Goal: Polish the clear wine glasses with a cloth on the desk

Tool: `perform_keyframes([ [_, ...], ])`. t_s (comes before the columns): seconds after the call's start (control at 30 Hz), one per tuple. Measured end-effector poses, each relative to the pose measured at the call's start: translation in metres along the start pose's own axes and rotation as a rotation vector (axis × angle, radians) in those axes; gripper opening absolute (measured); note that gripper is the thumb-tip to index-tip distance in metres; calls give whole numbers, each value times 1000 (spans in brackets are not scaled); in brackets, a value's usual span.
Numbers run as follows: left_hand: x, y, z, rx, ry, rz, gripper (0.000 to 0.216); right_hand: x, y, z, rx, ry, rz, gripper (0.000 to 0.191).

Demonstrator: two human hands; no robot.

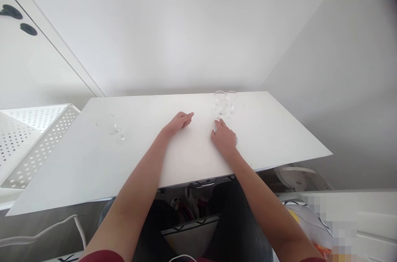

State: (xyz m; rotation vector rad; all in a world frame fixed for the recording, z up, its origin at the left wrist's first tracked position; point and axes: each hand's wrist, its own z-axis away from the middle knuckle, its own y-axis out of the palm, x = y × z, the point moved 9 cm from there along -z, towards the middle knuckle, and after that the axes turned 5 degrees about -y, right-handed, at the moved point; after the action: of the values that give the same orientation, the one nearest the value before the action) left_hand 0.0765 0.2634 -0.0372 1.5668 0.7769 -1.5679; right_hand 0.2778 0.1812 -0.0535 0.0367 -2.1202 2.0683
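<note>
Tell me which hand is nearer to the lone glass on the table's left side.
Left. The left hand rests on the table to the right of that glass, apart from it; the right hand lies farther right, by the other glasses.

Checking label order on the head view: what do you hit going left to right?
perforated white rack → clear glass → left hand → right hand. The two stemmed glasses stand directly beyond the right hand, so they are left out of the order.

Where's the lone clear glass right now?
Head view: the lone glass sits on the left part of the white table, left of the left hand, near the perforated white rack.
</note>
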Motion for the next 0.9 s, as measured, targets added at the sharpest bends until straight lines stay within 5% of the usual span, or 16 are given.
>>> perform_keyframes([
  [0.4,0,5,2,72,-13,-86,66,12,-14,17,-84,-2,30,40],
  [0.57,2,3,-1,75,6,-57,68,46,-6,22,-12,-220,70,28],
  [0.77,9,-20,-13,-101,-2,153,71,73,-7,25,-35,-347,-4,25],
  [0.9,3,-62,-7,-371,162,399,71,98,-10,35,-62,-474,-146,31],
])
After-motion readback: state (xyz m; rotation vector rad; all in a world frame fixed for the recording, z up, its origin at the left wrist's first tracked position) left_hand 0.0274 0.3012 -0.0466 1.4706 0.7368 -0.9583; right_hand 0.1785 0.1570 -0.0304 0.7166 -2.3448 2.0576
